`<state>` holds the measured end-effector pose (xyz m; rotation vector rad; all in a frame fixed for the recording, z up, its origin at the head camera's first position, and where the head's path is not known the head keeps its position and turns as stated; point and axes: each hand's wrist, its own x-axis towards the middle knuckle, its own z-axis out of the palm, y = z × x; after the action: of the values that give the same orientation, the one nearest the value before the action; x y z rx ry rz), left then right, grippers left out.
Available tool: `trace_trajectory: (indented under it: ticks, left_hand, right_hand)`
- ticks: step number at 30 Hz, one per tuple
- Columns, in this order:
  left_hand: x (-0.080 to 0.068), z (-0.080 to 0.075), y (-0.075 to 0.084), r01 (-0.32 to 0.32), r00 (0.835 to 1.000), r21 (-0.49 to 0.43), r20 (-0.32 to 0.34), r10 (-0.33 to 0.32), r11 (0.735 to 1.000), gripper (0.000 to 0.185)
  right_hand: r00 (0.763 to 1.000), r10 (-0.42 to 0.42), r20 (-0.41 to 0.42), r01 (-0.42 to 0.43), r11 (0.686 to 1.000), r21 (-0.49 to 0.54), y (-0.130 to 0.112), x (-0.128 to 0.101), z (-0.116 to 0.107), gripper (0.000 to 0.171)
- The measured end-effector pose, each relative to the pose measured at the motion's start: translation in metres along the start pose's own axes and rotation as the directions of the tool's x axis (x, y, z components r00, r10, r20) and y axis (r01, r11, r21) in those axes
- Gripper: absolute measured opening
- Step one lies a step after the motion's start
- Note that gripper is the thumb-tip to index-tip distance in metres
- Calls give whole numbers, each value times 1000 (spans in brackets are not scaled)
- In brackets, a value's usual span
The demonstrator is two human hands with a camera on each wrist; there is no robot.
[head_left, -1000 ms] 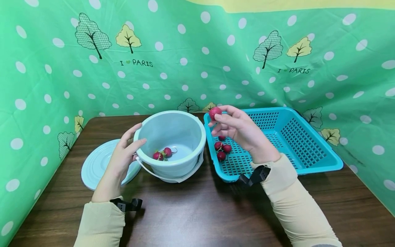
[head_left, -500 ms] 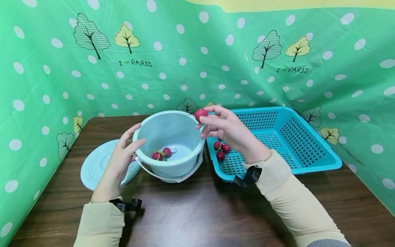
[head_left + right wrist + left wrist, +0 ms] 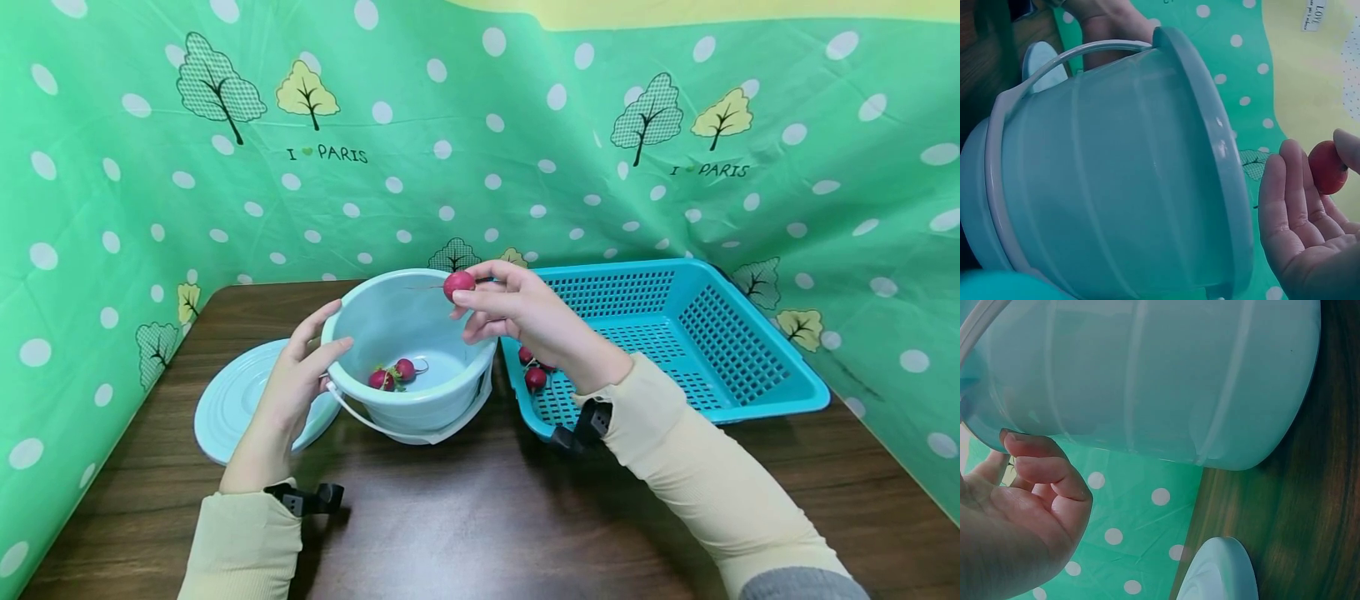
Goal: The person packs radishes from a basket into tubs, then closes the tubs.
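Note:
A light blue bucket (image 3: 412, 408) stands at the middle of the table, two radishes (image 3: 405, 369) with bits of green on its floor. My left hand (image 3: 300, 375) grips the rim on the left side, thumb over the edge; in the left wrist view its fingers (image 3: 1038, 465) curl against the outer wall. Over the bucket's right rim, my right hand (image 3: 517, 312) pinches a red radish (image 3: 458, 286) between thumb and fingertips, its thin root pointing left. The right wrist view shows that radish (image 3: 1327, 167) just beyond the bucket's mouth.
Right of the bucket is a turquoise plastic basket (image 3: 750, 408) with several radishes (image 3: 535, 379) at its left end, partly hidden by my right hand. A round light blue lid (image 3: 232, 400) lies behind my left forearm. A green dotted cloth (image 3: 480, 167) hangs behind the table.
My right hand has carried the radish leftward from above the basket's near-left corner to over the bucket's opening. The left hand has stayed on the rim.

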<state>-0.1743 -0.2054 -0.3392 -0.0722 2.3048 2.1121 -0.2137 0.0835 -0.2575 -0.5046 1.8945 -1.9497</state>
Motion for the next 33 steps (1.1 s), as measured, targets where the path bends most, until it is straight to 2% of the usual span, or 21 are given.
trace_trajectory:
  ticks: [18,33]
  left_hand:
    - [0,1,0,-4,1000,-2,0,4,1000,60]
    - [1,0,-1,-8,1000,1,-3,8,1000,60]
  right_hand:
    - [999,39,29,-41,998,38,7,24,19,26]
    - [997,63,47,-62,998,-27,14,33,21,24]
